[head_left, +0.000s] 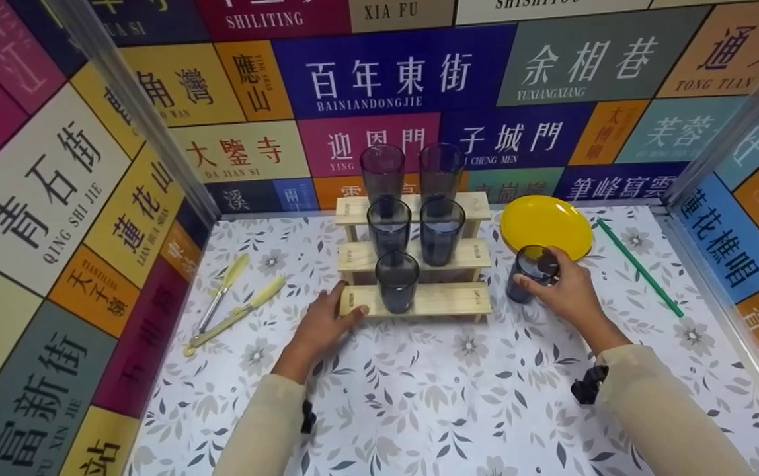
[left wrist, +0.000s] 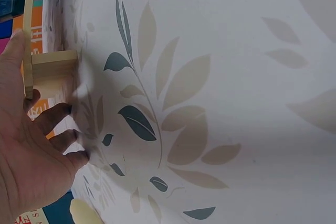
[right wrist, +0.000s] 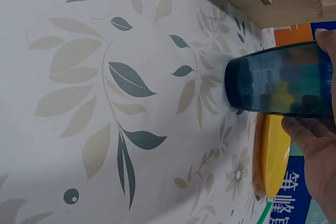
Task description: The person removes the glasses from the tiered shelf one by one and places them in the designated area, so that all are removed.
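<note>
The right hand (head_left: 568, 287) grips a dark tumbler (head_left: 521, 291) upright by its upper part; whether its base touches the floral tabletop (head_left: 432, 370) is hard to tell. The yellow plate (head_left: 545, 218) sits close behind at 12 o'clock, the green straw (head_left: 640, 268) at 3. At 9 stands the stepped wooden rack (head_left: 449, 301) bearing five tumblers (head_left: 397, 284), its lowest step's left end pinched by the left hand (head_left: 320, 320). Tongs (head_left: 266, 294) lie farther out at 9. Lettered walls (head_left: 393, 73) bound the tabletop at 9, 12 and 3; bare floral surface stretches toward 6.
</note>
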`<move>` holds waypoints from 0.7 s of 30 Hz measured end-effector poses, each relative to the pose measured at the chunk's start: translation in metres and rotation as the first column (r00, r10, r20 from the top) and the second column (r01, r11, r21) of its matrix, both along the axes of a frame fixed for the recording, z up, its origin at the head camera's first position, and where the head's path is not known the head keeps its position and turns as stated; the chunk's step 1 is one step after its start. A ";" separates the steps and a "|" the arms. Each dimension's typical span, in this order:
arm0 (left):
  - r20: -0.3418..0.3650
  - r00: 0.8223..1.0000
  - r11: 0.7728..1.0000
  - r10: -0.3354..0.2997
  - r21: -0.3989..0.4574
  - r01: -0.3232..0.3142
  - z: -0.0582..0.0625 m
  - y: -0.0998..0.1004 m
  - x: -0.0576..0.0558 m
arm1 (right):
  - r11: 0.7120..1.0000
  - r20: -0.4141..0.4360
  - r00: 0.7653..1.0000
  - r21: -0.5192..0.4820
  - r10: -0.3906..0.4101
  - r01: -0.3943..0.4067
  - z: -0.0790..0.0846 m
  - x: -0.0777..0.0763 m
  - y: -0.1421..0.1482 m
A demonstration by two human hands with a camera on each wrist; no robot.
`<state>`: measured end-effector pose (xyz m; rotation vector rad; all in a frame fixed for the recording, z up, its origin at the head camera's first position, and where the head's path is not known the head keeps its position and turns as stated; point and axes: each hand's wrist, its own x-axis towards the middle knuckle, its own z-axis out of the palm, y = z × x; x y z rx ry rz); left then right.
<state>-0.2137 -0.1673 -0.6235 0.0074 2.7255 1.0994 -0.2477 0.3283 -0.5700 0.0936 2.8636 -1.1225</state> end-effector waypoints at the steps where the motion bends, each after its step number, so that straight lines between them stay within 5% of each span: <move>1: -0.002 1.000 1.000 -0.003 0.002 0.003 0.000 0.000 0.000 | 1.000 0.002 1.000 0.000 -0.001 0.001 0.000 0.000 0.000; 21: -0.030 0.999 0.999 -0.027 -0.026 0.026 -0.004 -0.001 -0.002 | 0.999 -0.075 0.996 0.002 0.043 -0.043 -0.002 0.001 0.003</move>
